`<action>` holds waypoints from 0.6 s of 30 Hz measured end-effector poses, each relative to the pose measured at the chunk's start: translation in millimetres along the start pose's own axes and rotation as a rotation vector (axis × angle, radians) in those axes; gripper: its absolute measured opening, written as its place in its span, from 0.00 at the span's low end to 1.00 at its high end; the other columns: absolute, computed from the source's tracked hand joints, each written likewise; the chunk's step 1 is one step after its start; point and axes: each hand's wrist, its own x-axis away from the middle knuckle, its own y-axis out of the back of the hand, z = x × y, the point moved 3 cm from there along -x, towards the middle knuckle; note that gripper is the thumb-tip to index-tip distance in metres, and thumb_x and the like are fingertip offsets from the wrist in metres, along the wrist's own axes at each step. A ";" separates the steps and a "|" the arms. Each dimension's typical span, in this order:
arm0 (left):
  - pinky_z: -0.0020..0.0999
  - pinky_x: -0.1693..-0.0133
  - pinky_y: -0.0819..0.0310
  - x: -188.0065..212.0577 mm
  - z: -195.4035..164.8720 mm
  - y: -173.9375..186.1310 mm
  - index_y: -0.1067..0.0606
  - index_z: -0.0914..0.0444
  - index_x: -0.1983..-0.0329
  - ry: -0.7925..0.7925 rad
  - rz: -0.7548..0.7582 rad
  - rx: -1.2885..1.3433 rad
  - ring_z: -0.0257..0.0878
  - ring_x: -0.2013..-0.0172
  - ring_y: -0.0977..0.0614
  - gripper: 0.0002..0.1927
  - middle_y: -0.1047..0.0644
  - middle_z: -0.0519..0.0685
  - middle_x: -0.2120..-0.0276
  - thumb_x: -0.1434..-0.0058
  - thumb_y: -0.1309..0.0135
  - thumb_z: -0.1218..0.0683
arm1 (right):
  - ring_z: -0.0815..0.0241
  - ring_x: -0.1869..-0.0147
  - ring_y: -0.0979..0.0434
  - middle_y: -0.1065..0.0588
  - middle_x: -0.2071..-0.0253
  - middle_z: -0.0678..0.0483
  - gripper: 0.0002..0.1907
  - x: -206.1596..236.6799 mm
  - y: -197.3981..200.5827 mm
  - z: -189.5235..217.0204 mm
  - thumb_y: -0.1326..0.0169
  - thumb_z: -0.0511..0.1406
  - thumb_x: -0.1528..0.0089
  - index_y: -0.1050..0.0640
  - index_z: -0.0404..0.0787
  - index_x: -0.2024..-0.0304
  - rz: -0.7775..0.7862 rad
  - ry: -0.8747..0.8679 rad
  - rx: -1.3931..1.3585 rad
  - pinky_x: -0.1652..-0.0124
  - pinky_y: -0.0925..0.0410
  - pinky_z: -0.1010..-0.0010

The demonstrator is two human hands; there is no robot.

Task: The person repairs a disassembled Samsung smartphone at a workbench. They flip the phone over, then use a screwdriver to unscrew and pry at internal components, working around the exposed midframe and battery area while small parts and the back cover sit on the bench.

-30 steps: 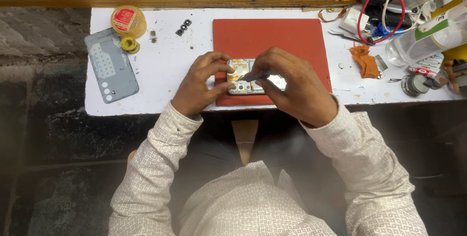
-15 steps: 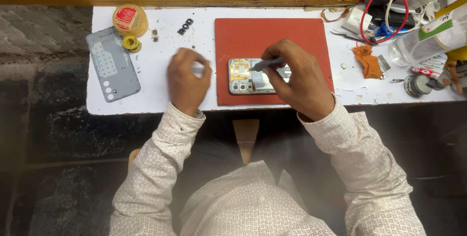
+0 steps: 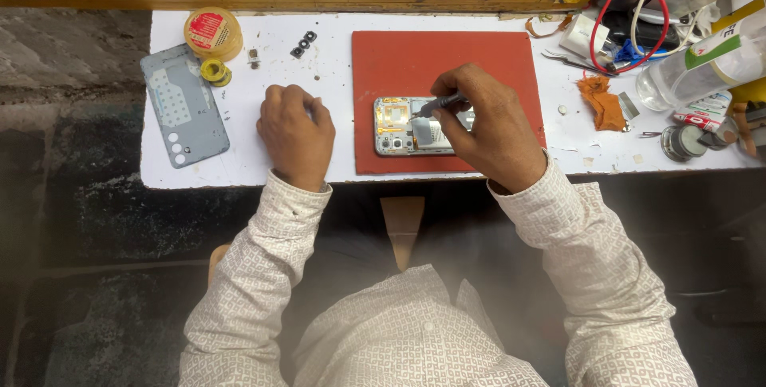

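Observation:
An opened phone with its back removed lies on a red mat near the table's front edge. My right hand rests over the phone's right part and grips a dark slim tool whose tip points at the phone's inside. My left hand sits curled on the white tabletop, left of the mat, well apart from the phone. Whether it holds something small is hidden by the fingers.
A grey phone back cover lies at the left. Tape rolls, small dark parts, an orange cloth, red cables, a clear bottle and a small tin crowd the table's edges.
My left hand has left the phone and moved left onto the white tabletop. My right hand stays over the phone with the tool.

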 end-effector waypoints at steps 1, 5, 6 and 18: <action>0.46 0.60 0.31 -0.6 0.6 0.8 0.29 0.62 0.69 -0.002 -0.002 -0.020 0.47 0.63 0.25 0.09 0.29 0.50 0.65 0.41 0.38 0.59 | 0.54 0.53 0.17 0.24 0.55 0.46 0.14 -0.2 0.0 0.2 0.40 0.23 0.40 0.27 0.32 0.53 0.001 -0.003 -0.006 0.55 0.23 0.69; 0.47 0.60 0.31 -1.3 0.4 2.5 0.29 0.62 0.68 -0.010 0.003 -0.081 0.47 0.64 0.25 0.09 0.29 0.50 0.64 0.40 0.38 0.59 | 0.54 0.53 0.17 0.24 0.55 0.46 0.14 -0.9 -0.7 0.8 0.40 0.23 0.39 0.27 0.31 0.52 0.003 -0.028 -0.001 0.56 0.23 0.70; 0.47 0.60 0.31 -1.1 -0.2 2.5 0.29 0.63 0.67 -0.012 0.007 -0.092 0.47 0.64 0.25 0.09 0.29 0.50 0.64 0.40 0.38 0.59 | 0.54 0.53 0.17 0.24 0.54 0.46 0.14 -1.1 -0.9 1.3 0.40 0.24 0.39 0.27 0.31 0.52 0.001 -0.028 -0.004 0.56 0.23 0.70; 0.46 0.59 0.30 -1.1 0.1 3.1 0.29 0.62 0.67 -0.010 -0.009 -0.074 0.46 0.63 0.24 0.10 0.29 0.50 0.64 0.40 0.37 0.58 | 0.47 0.62 0.20 0.21 0.63 0.47 0.12 -29.8 -13.5 4.5 0.37 0.34 0.39 0.26 0.37 0.57 0.104 0.090 0.384 0.66 0.30 0.57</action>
